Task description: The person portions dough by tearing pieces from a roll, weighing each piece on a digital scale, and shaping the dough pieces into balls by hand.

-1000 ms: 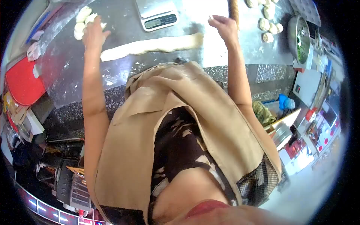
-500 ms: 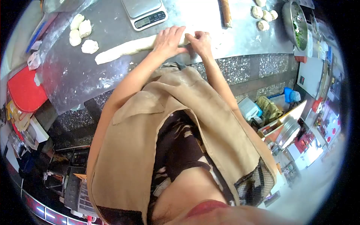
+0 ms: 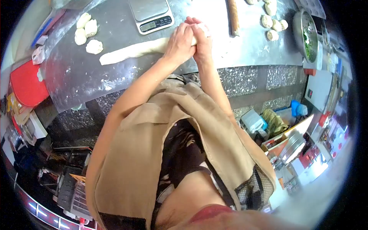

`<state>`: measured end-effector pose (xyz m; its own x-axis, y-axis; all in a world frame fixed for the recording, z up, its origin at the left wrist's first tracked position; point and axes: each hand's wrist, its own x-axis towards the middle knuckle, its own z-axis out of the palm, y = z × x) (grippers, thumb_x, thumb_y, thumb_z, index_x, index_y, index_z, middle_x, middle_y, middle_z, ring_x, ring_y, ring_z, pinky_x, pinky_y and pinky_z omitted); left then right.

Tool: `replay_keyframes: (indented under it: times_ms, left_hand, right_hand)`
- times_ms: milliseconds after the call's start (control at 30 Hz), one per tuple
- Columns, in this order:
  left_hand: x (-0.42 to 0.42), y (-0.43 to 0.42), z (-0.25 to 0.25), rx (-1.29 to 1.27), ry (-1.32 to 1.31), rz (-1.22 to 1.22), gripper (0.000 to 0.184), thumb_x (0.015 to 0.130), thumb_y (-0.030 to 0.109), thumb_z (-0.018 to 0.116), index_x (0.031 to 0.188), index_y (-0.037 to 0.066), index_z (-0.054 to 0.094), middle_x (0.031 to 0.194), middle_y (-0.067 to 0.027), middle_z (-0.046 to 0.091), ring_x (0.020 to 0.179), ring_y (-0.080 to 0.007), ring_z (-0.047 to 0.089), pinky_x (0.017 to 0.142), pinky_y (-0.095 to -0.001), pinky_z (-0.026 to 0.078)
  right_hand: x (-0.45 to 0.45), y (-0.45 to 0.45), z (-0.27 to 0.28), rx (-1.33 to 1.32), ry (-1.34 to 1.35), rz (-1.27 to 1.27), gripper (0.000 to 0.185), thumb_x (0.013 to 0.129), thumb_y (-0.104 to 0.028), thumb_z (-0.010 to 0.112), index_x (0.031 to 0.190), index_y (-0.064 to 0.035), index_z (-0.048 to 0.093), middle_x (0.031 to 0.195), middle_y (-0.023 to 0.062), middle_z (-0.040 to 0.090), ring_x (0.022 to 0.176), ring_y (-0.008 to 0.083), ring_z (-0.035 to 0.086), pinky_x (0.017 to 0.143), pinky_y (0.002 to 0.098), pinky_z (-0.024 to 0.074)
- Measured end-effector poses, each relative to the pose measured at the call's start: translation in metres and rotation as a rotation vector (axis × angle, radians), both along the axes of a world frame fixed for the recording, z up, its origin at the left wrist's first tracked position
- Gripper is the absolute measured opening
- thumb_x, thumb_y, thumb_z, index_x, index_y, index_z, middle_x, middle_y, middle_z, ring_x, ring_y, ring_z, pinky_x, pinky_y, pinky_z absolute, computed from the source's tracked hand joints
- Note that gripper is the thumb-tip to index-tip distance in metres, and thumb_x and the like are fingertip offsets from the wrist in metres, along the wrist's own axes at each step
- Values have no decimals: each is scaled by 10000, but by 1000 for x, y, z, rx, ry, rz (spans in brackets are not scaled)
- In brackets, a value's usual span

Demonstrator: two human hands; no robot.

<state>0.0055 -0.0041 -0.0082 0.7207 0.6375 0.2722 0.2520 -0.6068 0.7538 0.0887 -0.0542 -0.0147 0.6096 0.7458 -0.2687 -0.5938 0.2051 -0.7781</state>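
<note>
A long roll of dough [image 3: 134,51] lies across the floured metal table [image 3: 80,69]. My left hand [image 3: 180,43] is wrapped round its right end, fingers closed. Pressed against it, my right hand [image 3: 203,41] grips the same end, a little pale dough showing between the two hands. The far fingers of both hands overlap, so the tip of the roll is mostly hidden. Just beyond the roll stands a digital scale [image 3: 156,25] with a bare plate. Several dough pieces [image 3: 91,28] sit to the left of the roll.
A wooden rolling pin [image 3: 233,17] lies to the right of the scale. More dough pieces [image 3: 276,25] rest further right, beside a metal bowl [image 3: 306,36] with chopped greens. A red stool seat [image 3: 28,83] is off the table's left edge.
My hands have come together at the roll's right end, the right hand turning inward and closing against the left. The view has shifted slightly.
</note>
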Motion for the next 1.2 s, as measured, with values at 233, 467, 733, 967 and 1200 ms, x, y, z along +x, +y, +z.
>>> replay_keyframes:
  times_ms: [233, 467, 733, 967, 1200]
  left_hand:
    - [-43, 24, 0, -243, -72, 13, 820, 585, 75, 750, 1300, 76, 348, 1277, -169, 408, 1189, -312, 424, 1002, -397, 361]
    - [-33, 10, 7, -289, -28, 19, 754, 631, 149, 757, 1280, 111, 376, 1126, -177, 562, 1034, -351, 560, 863, -418, 460]
    - [-8, 1, 9, -212, 201, 225, 435, 724, 237, 681, 1098, 81, 522, 797, -146, 659, 753, -348, 643, 640, -426, 517]
    - [-12, 4, 13, -173, 212, 140, 450, 714, 180, 703, 1121, 131, 517, 955, -134, 646, 860, -349, 626, 692, -427, 509]
    - [-16, 15, 22, -310, 144, 123, 370, 701, 223, 707, 996, 69, 544, 865, -116, 666, 824, -353, 633, 710, -441, 504]
  right_hand:
    - [8, 14, 10, 155, 321, -127, 165, 772, -68, 618, 888, -57, 500, 756, 106, 586, 669, 214, 600, 716, 405, 534]
    - [-3, 17, 29, -3, 30, -93, 235, 736, -33, 670, 874, -73, 485, 767, 54, 562, 668, 146, 551, 643, 319, 502]
    - [-14, 8, 27, -17, -280, -124, 360, 716, 33, 710, 934, -61, 439, 820, 48, 585, 759, 121, 566, 687, 263, 489]
    - [-12, 14, 30, -129, -212, -268, 436, 720, 63, 678, 1023, -54, 386, 846, 75, 584, 770, 160, 597, 709, 290, 511]
    - [-10, 17, 28, -31, -144, -195, 403, 701, 74, 680, 984, -66, 430, 837, 70, 573, 696, 149, 568, 637, 293, 509]
